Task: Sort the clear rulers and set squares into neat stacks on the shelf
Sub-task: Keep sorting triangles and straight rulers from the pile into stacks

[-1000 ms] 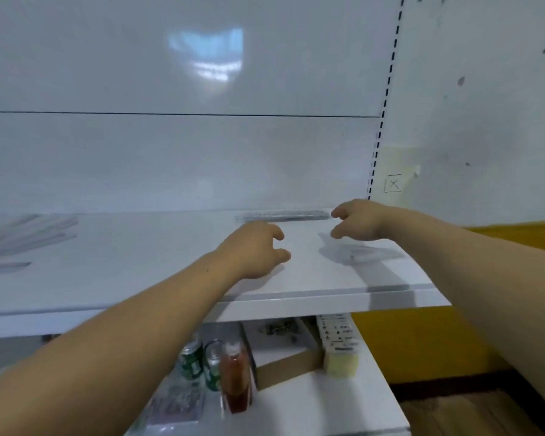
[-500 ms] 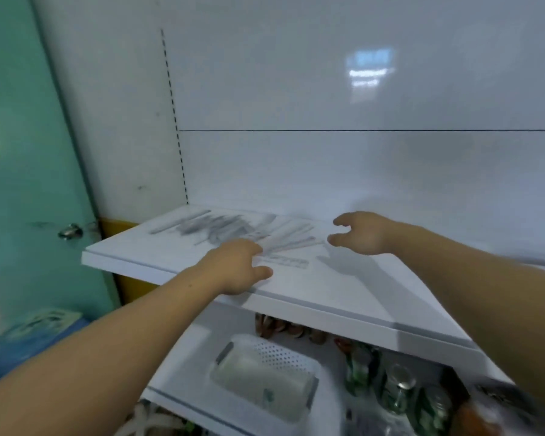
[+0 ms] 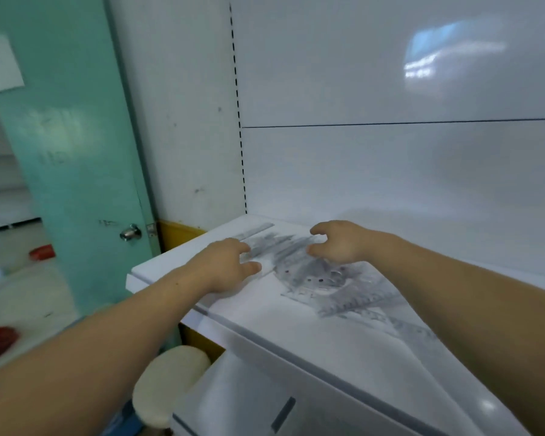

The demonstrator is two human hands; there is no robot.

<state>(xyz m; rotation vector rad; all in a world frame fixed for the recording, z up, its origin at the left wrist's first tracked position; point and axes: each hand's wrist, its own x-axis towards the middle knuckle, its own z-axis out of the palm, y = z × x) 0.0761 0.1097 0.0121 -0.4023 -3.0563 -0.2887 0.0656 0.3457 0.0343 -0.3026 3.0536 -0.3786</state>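
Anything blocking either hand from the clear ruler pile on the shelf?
Nothing visible. The left hand is at the left edge of the pile of clear rulers and set squares. The right hand is over its far side. Only bare white shelf surrounds the pile. Contact can't be told.

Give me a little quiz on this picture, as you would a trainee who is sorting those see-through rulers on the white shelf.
1. True or false: the clear plastic rulers and set squares already lie in neat stacks on the white shelf.
2. What stands left of the shelf? A) a teal door with a silver knob B) a red fridge C) a bookcase
3. Name the pale thing below the shelf's left end.
Key: 1 false, they lie in one jumbled pile. 2 A. 3 a cream round stool.
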